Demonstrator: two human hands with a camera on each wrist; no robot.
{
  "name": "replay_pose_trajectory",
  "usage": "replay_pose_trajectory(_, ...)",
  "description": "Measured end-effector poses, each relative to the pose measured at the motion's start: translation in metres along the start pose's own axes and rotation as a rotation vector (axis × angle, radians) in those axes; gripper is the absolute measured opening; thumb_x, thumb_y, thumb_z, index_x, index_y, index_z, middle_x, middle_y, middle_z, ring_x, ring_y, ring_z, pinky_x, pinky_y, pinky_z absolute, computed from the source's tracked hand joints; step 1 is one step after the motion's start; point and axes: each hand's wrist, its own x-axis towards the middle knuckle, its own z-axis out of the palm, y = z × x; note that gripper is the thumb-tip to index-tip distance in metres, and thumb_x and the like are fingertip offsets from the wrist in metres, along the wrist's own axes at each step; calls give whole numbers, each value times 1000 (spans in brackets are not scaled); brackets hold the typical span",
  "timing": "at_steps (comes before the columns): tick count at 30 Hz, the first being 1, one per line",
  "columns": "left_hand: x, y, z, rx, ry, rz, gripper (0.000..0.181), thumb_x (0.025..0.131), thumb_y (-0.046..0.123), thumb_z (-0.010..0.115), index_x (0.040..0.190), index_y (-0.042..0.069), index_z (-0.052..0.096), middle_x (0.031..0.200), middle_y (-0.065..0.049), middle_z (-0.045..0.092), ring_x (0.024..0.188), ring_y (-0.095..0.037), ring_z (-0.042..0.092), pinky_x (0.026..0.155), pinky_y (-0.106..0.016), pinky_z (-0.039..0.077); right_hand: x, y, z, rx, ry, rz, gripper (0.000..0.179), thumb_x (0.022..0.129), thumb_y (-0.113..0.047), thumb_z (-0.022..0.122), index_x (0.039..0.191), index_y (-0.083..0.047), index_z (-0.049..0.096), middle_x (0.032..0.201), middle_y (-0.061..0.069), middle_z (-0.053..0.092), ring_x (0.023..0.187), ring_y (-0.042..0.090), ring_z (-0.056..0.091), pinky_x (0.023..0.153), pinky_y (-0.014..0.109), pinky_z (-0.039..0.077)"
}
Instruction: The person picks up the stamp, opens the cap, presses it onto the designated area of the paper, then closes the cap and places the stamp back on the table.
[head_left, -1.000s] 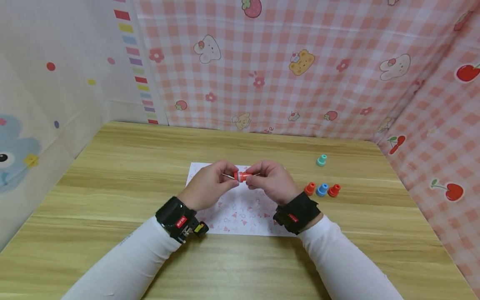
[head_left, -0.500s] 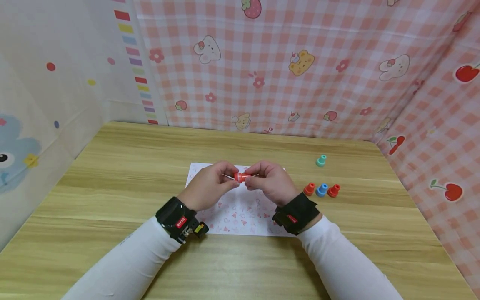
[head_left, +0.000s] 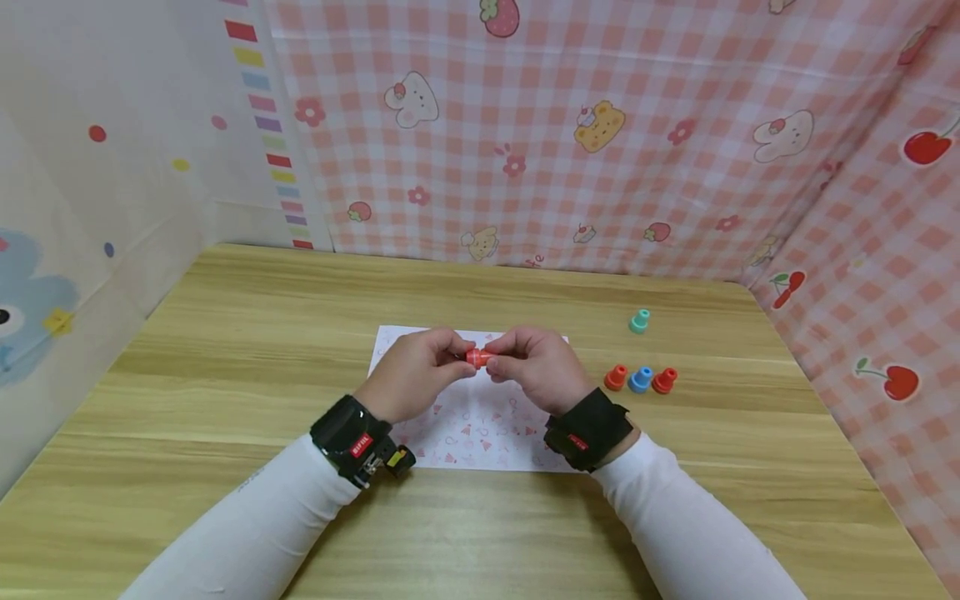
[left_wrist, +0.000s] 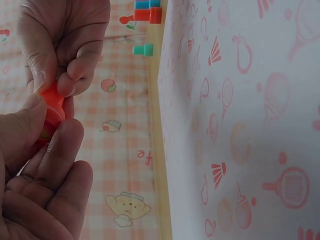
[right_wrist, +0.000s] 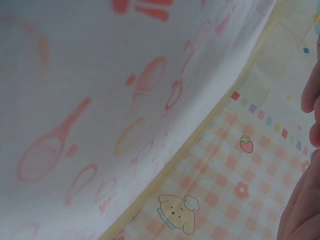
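Observation:
Over the paper in the head view, both hands meet at a small red-orange stamp, held lying sideways. My left hand pinches its wide end between thumb and fingers. The narrow handle end is pinched by my right hand. In the left wrist view the stamp shows partly between the fingertips, with a thin pale line round its wide part. Only the edge of the right hand appears in the right wrist view, and the stamp is hidden there. Beneath lies a white paper covered with reddish racket and shuttlecock prints.
Right of the paper, a red stamp, a blue stamp and another red stamp stand in a row. A teal stamp stands farther back. Patterned cloth hangs behind the wooden table.
A pale band seen on the stamp between the hands has narrowed as its two red parts came together. Both hands keep their pinch and have hardly moved.

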Motion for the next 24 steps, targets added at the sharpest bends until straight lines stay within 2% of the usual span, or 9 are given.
replay_pose_trajectory(7,0,0,2,-32,32,20,17,95,20,80,110,15,77,105,1,79,95,-13,72,83,-34,60,-5,-6,4,-46,60,-4,15,96,0,74,109,-3,80,102,13,78,81,16,73,83,30,62)
replay_pose_trajectory(13,-1,1,2,-65,28,22,17,94,19,81,110,14,77,105,0,79,95,-13,72,84,-34,60,-8,-4,6,-47,83,-23,14,96,2,73,109,-1,79,103,14,77,79,15,72,82,29,62)
replay_pose_trajectory(17,-1,1,2,-73,12,25,19,95,19,80,112,14,75,107,-1,78,95,-13,71,83,-33,59,-9,-4,6,-64,88,-33,15,96,2,73,109,0,79,103,15,77,80,14,72,82,28,60)
replay_pose_trajectory(21,-1,1,1,-58,-20,20,22,97,20,78,118,15,72,108,0,77,94,-13,71,80,-33,57,-9,-7,6,-131,93,-60,13,96,-4,76,108,-5,80,99,10,78,82,16,70,80,29,57)
replay_pose_trajectory(24,0,1,-1,-32,-61,15,26,99,22,76,123,15,70,115,-1,76,102,-15,74,86,-37,60,-10,-7,4,-191,96,-108,13,95,-6,77,108,-7,79,100,9,78,86,18,68,78,27,55)
